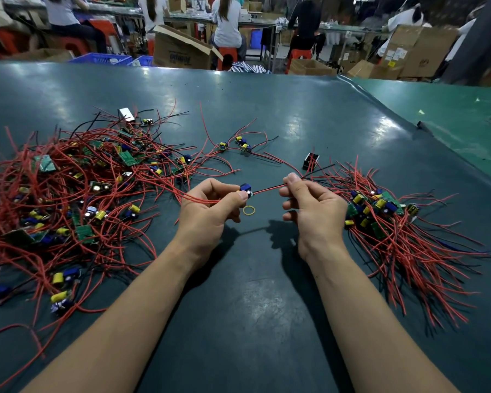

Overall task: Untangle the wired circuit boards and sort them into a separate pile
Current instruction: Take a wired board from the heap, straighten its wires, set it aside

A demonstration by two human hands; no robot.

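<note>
Two heaps tell how far the sorting has come: a large tangle of red and black wires with small boards lies on the left of the dark green table, and a smaller, neater pile sits on the right, its boards bunched together and its wires fanned outward. A few loose boards lie farther back between the heaps, near a small black part, and a yellow rubber band rests on the table under the hands. Judging by the heaps, well under half the work looks done, with most boards left in the tangle. The left hand pinches one small board between thumb and forefinger, its other fingers curled, with red wires trailing from it back toward the tangle. The right hand pinches that board's thin wire between thumb and forefinger and holds it taut, its other fingers loosely bent; the wire's far end is probably free, though it blurs into the right pile. The board hangs between the hands above the table.
</note>
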